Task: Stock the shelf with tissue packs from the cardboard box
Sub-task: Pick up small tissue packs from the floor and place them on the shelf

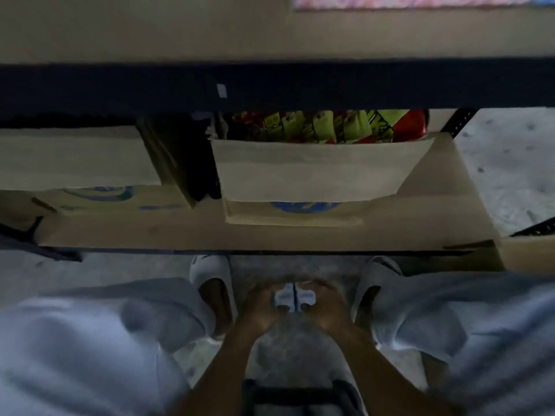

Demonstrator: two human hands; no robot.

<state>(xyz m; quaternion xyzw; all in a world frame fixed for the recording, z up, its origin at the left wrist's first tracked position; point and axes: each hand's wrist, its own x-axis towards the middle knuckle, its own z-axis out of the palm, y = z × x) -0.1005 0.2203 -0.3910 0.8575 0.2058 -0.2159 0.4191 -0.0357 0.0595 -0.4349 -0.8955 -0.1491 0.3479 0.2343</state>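
Note:
Low between my knees, both hands hold small white tissue packs (295, 298) over the grey floor. My left hand (260, 307) grips the pack on the left side; my right hand (327, 304) grips the one on the right. The packs sit side by side, touching. In front of me the tan shelf board (180, 232) carries an open cardboard box (309, 175) with a blue logo, its flap folded forward. A second cardboard box (75, 163) stands on the shelf at the left. The view is blurred.
Colourful red and yellow snack bags (330, 126) sit behind the right box. A dark upper shelf beam (270, 85) crosses above. My feet in white slippers (210, 274) rest just under the shelf edge. Bare concrete floor (510, 163) lies to the right.

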